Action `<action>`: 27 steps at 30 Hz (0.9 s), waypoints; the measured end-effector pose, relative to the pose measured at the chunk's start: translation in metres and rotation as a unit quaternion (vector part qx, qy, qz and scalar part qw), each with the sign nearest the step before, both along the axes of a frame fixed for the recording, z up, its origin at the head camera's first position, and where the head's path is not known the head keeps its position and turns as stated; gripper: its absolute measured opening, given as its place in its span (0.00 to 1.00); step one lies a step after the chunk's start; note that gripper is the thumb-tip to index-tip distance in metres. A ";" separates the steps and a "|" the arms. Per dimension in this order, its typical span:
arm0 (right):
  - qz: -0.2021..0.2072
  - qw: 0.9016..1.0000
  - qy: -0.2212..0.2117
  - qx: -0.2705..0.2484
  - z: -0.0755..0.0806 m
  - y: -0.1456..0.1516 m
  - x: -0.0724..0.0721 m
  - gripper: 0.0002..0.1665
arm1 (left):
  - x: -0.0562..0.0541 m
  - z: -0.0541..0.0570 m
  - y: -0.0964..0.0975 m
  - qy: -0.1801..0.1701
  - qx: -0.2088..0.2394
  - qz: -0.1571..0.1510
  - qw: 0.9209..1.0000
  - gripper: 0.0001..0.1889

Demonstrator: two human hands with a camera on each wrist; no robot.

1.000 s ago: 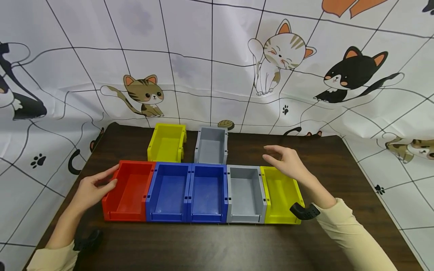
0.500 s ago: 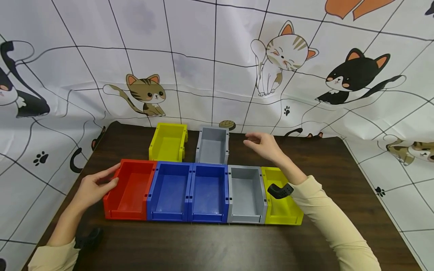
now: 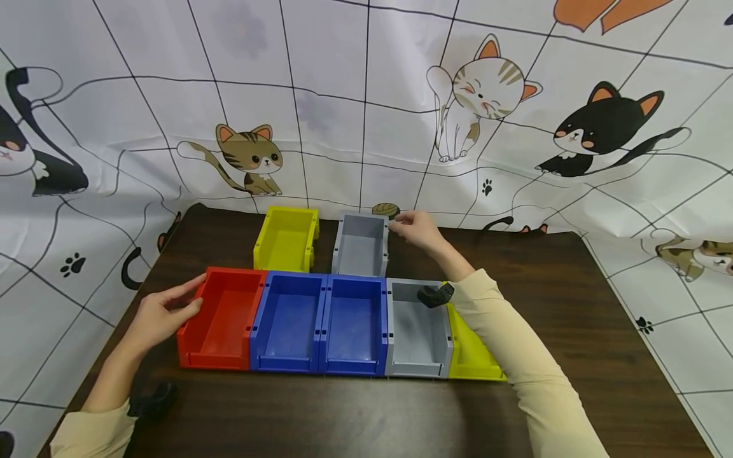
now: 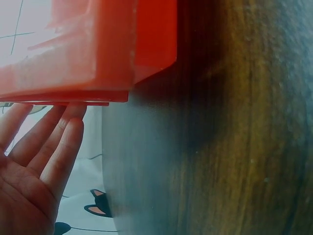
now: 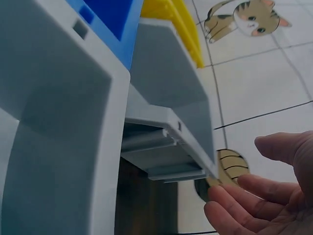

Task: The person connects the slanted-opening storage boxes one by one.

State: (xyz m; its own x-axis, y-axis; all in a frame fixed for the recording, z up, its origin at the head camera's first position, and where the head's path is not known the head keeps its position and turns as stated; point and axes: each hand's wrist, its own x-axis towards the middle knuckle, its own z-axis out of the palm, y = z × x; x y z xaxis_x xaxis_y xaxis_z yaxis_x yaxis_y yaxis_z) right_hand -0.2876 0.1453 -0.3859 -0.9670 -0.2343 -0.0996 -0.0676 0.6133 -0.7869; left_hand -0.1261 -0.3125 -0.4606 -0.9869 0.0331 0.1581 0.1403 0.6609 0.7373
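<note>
Rear grey rectangular plastic bin (image 3: pixel 361 248) stood behind right blue plastic bin (image 3: pixel 354 327), long axis running away from you; lay just left of your nearer right hand (image 3: pixel 419 230), fingers loose, grasping nothing, contact unclear. Left hand (image 3: pixel 157 318), farther, rested straight fingers against red plastic bin (image 3: pixel 226 318).

There are seven bins (image 3: pixel 353 327) (one red (image 3: pixel 225 318)) and two hands (image 3: pixel 418 230).
</note>
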 end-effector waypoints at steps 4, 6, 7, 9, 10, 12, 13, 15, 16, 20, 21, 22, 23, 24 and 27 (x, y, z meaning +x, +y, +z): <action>-0.017 0.999 -0.041 -0.012 -0.007 -0.006 -0.008 0.26 | 0.000 0.000 0.000 -0.001 0.004 -0.001 1.000 0.24; -0.028 0.998 -0.059 -0.019 -0.009 -0.010 -0.010 0.26 | 0.000 0.001 0.000 0.001 -0.001 -0.002 1.000 0.24; -0.033 0.997 -0.067 -0.022 -0.010 -0.012 -0.011 0.27 | 0.000 0.001 0.000 0.002 -0.003 -0.002 1.000 0.24; -0.040 0.996 -0.080 -0.029 -0.012 -0.015 -0.013 0.27 | 0.001 0.002 0.000 0.006 -0.011 -0.010 1.000 0.24; -0.045 0.995 -0.087 -0.035 -0.012 -0.017 -0.013 0.28 | 0.001 0.002 0.000 0.006 -0.012 -0.010 1.000 0.24; -0.048 0.994 -0.092 -0.036 -0.014 -0.021 -0.014 0.30 | 0.002 0.003 0.000 0.006 -0.012 -0.008 1.000 0.24; -0.053 0.993 -0.095 -0.037 -0.014 -0.023 -0.014 0.30 | 0.002 0.003 0.000 0.006 -0.011 -0.007 1.000 0.24; -0.060 0.993 -0.097 -0.034 -0.016 -0.027 -0.015 0.32 | 0.002 0.002 0.000 0.004 -0.003 0.001 1.000 0.24; -0.064 0.993 -0.097 -0.030 -0.016 -0.029 -0.016 0.33 | 0.002 0.001 0.000 0.005 0.000 0.002 1.000 0.23; -0.080 0.993 -0.088 -0.002 -0.019 -0.035 -0.016 0.34 | 0.001 0.001 0.000 0.006 0.004 -0.002 1.000 0.23; -0.083 0.993 -0.086 0.004 -0.019 -0.036 -0.016 0.34 | 0.002 0.001 -0.001 0.009 -0.002 -0.010 1.000 0.23; -0.085 0.993 -0.084 0.009 -0.020 -0.037 -0.016 0.33 | 0.002 0.002 -0.001 0.009 -0.002 -0.012 1.000 0.24; -0.086 0.993 -0.083 0.013 -0.020 -0.037 -0.016 0.32 | 0.002 0.002 -0.001 0.008 -0.003 -0.014 1.000 0.24; -0.086 0.993 -0.082 0.016 -0.021 -0.037 -0.015 0.32 | 0.002 0.003 -0.001 0.008 -0.003 -0.015 1.000 0.24; -0.083 0.993 -0.080 0.018 -0.023 -0.038 -0.014 0.31 | 0.003 0.004 0.000 0.003 -0.001 -0.015 1.000 0.24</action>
State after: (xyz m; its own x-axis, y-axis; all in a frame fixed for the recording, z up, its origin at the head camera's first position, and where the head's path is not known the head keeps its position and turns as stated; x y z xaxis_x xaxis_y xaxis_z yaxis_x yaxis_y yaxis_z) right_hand -0.3021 0.1075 -0.4084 -0.9634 -0.0658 -0.2598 0.1607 0.6337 -0.7567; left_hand -0.1232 -0.3123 -0.4564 -0.9843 0.0632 0.1648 0.1652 0.6582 0.7345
